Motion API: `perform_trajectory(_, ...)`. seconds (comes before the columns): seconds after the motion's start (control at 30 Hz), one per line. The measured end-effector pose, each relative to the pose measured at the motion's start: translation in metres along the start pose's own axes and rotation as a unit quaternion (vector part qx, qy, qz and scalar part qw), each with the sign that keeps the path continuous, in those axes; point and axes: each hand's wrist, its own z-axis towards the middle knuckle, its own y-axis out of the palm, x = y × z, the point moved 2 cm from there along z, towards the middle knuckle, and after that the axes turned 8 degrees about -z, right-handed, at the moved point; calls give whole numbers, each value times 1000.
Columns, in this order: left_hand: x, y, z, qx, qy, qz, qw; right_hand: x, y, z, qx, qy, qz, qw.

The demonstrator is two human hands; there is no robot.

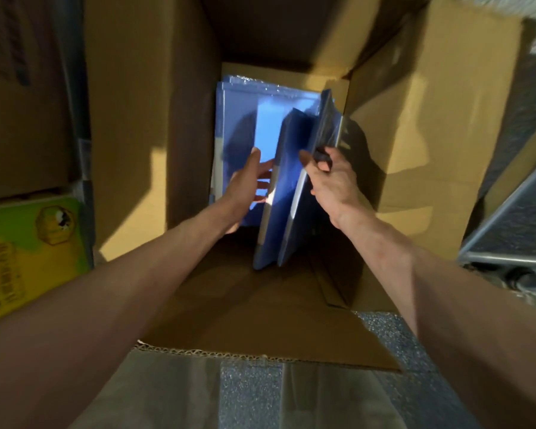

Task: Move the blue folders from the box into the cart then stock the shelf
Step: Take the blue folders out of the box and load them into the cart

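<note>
Both my arms reach down into an open cardboard box [155, 144]. A stack of blue folders [270, 119] wrapped in clear plastic lies flat at its bottom. A few more blue folders [287, 193] stand on edge, tilted, between my hands. My left hand [248, 187] lies with straight fingers against the left face of the upright folders. My right hand [328, 184] grips their right side, thumb over the top edge. The cart [508, 218], a grey metal mesh frame, shows at the right edge.
The box flaps stand open on all sides, the near flap [260, 335] lying toward me. A yellow and green package [22, 252] and other cartons [19, 97] sit at the left. Speckled blue-grey floor [254, 394] shows below.
</note>
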Motion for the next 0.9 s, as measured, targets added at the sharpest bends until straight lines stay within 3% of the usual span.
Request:
perform_trajectory(0.13,-1,20,-20,-21,-44,-76,996,1,-9,-16,-2,12,-33,999)
perform_trajectory(0.37,-15,1,-14,-50,-61,-106,991,26,5,-32,-4,8,-94,996)
perform_trajectory(0.5,-11,-15,-18,-94,-62,-76,991,12,26,-39,-10,-26,-155,988)
perform_trajectory(0.73,8,-22,-17,-74,-16,6,997,15,40,-49,-52,-7,-228,972)
perform_trajectory(0.9,2,-14,-9,-107,-13,35,994,48,42,-67,-26,42,-229,972)
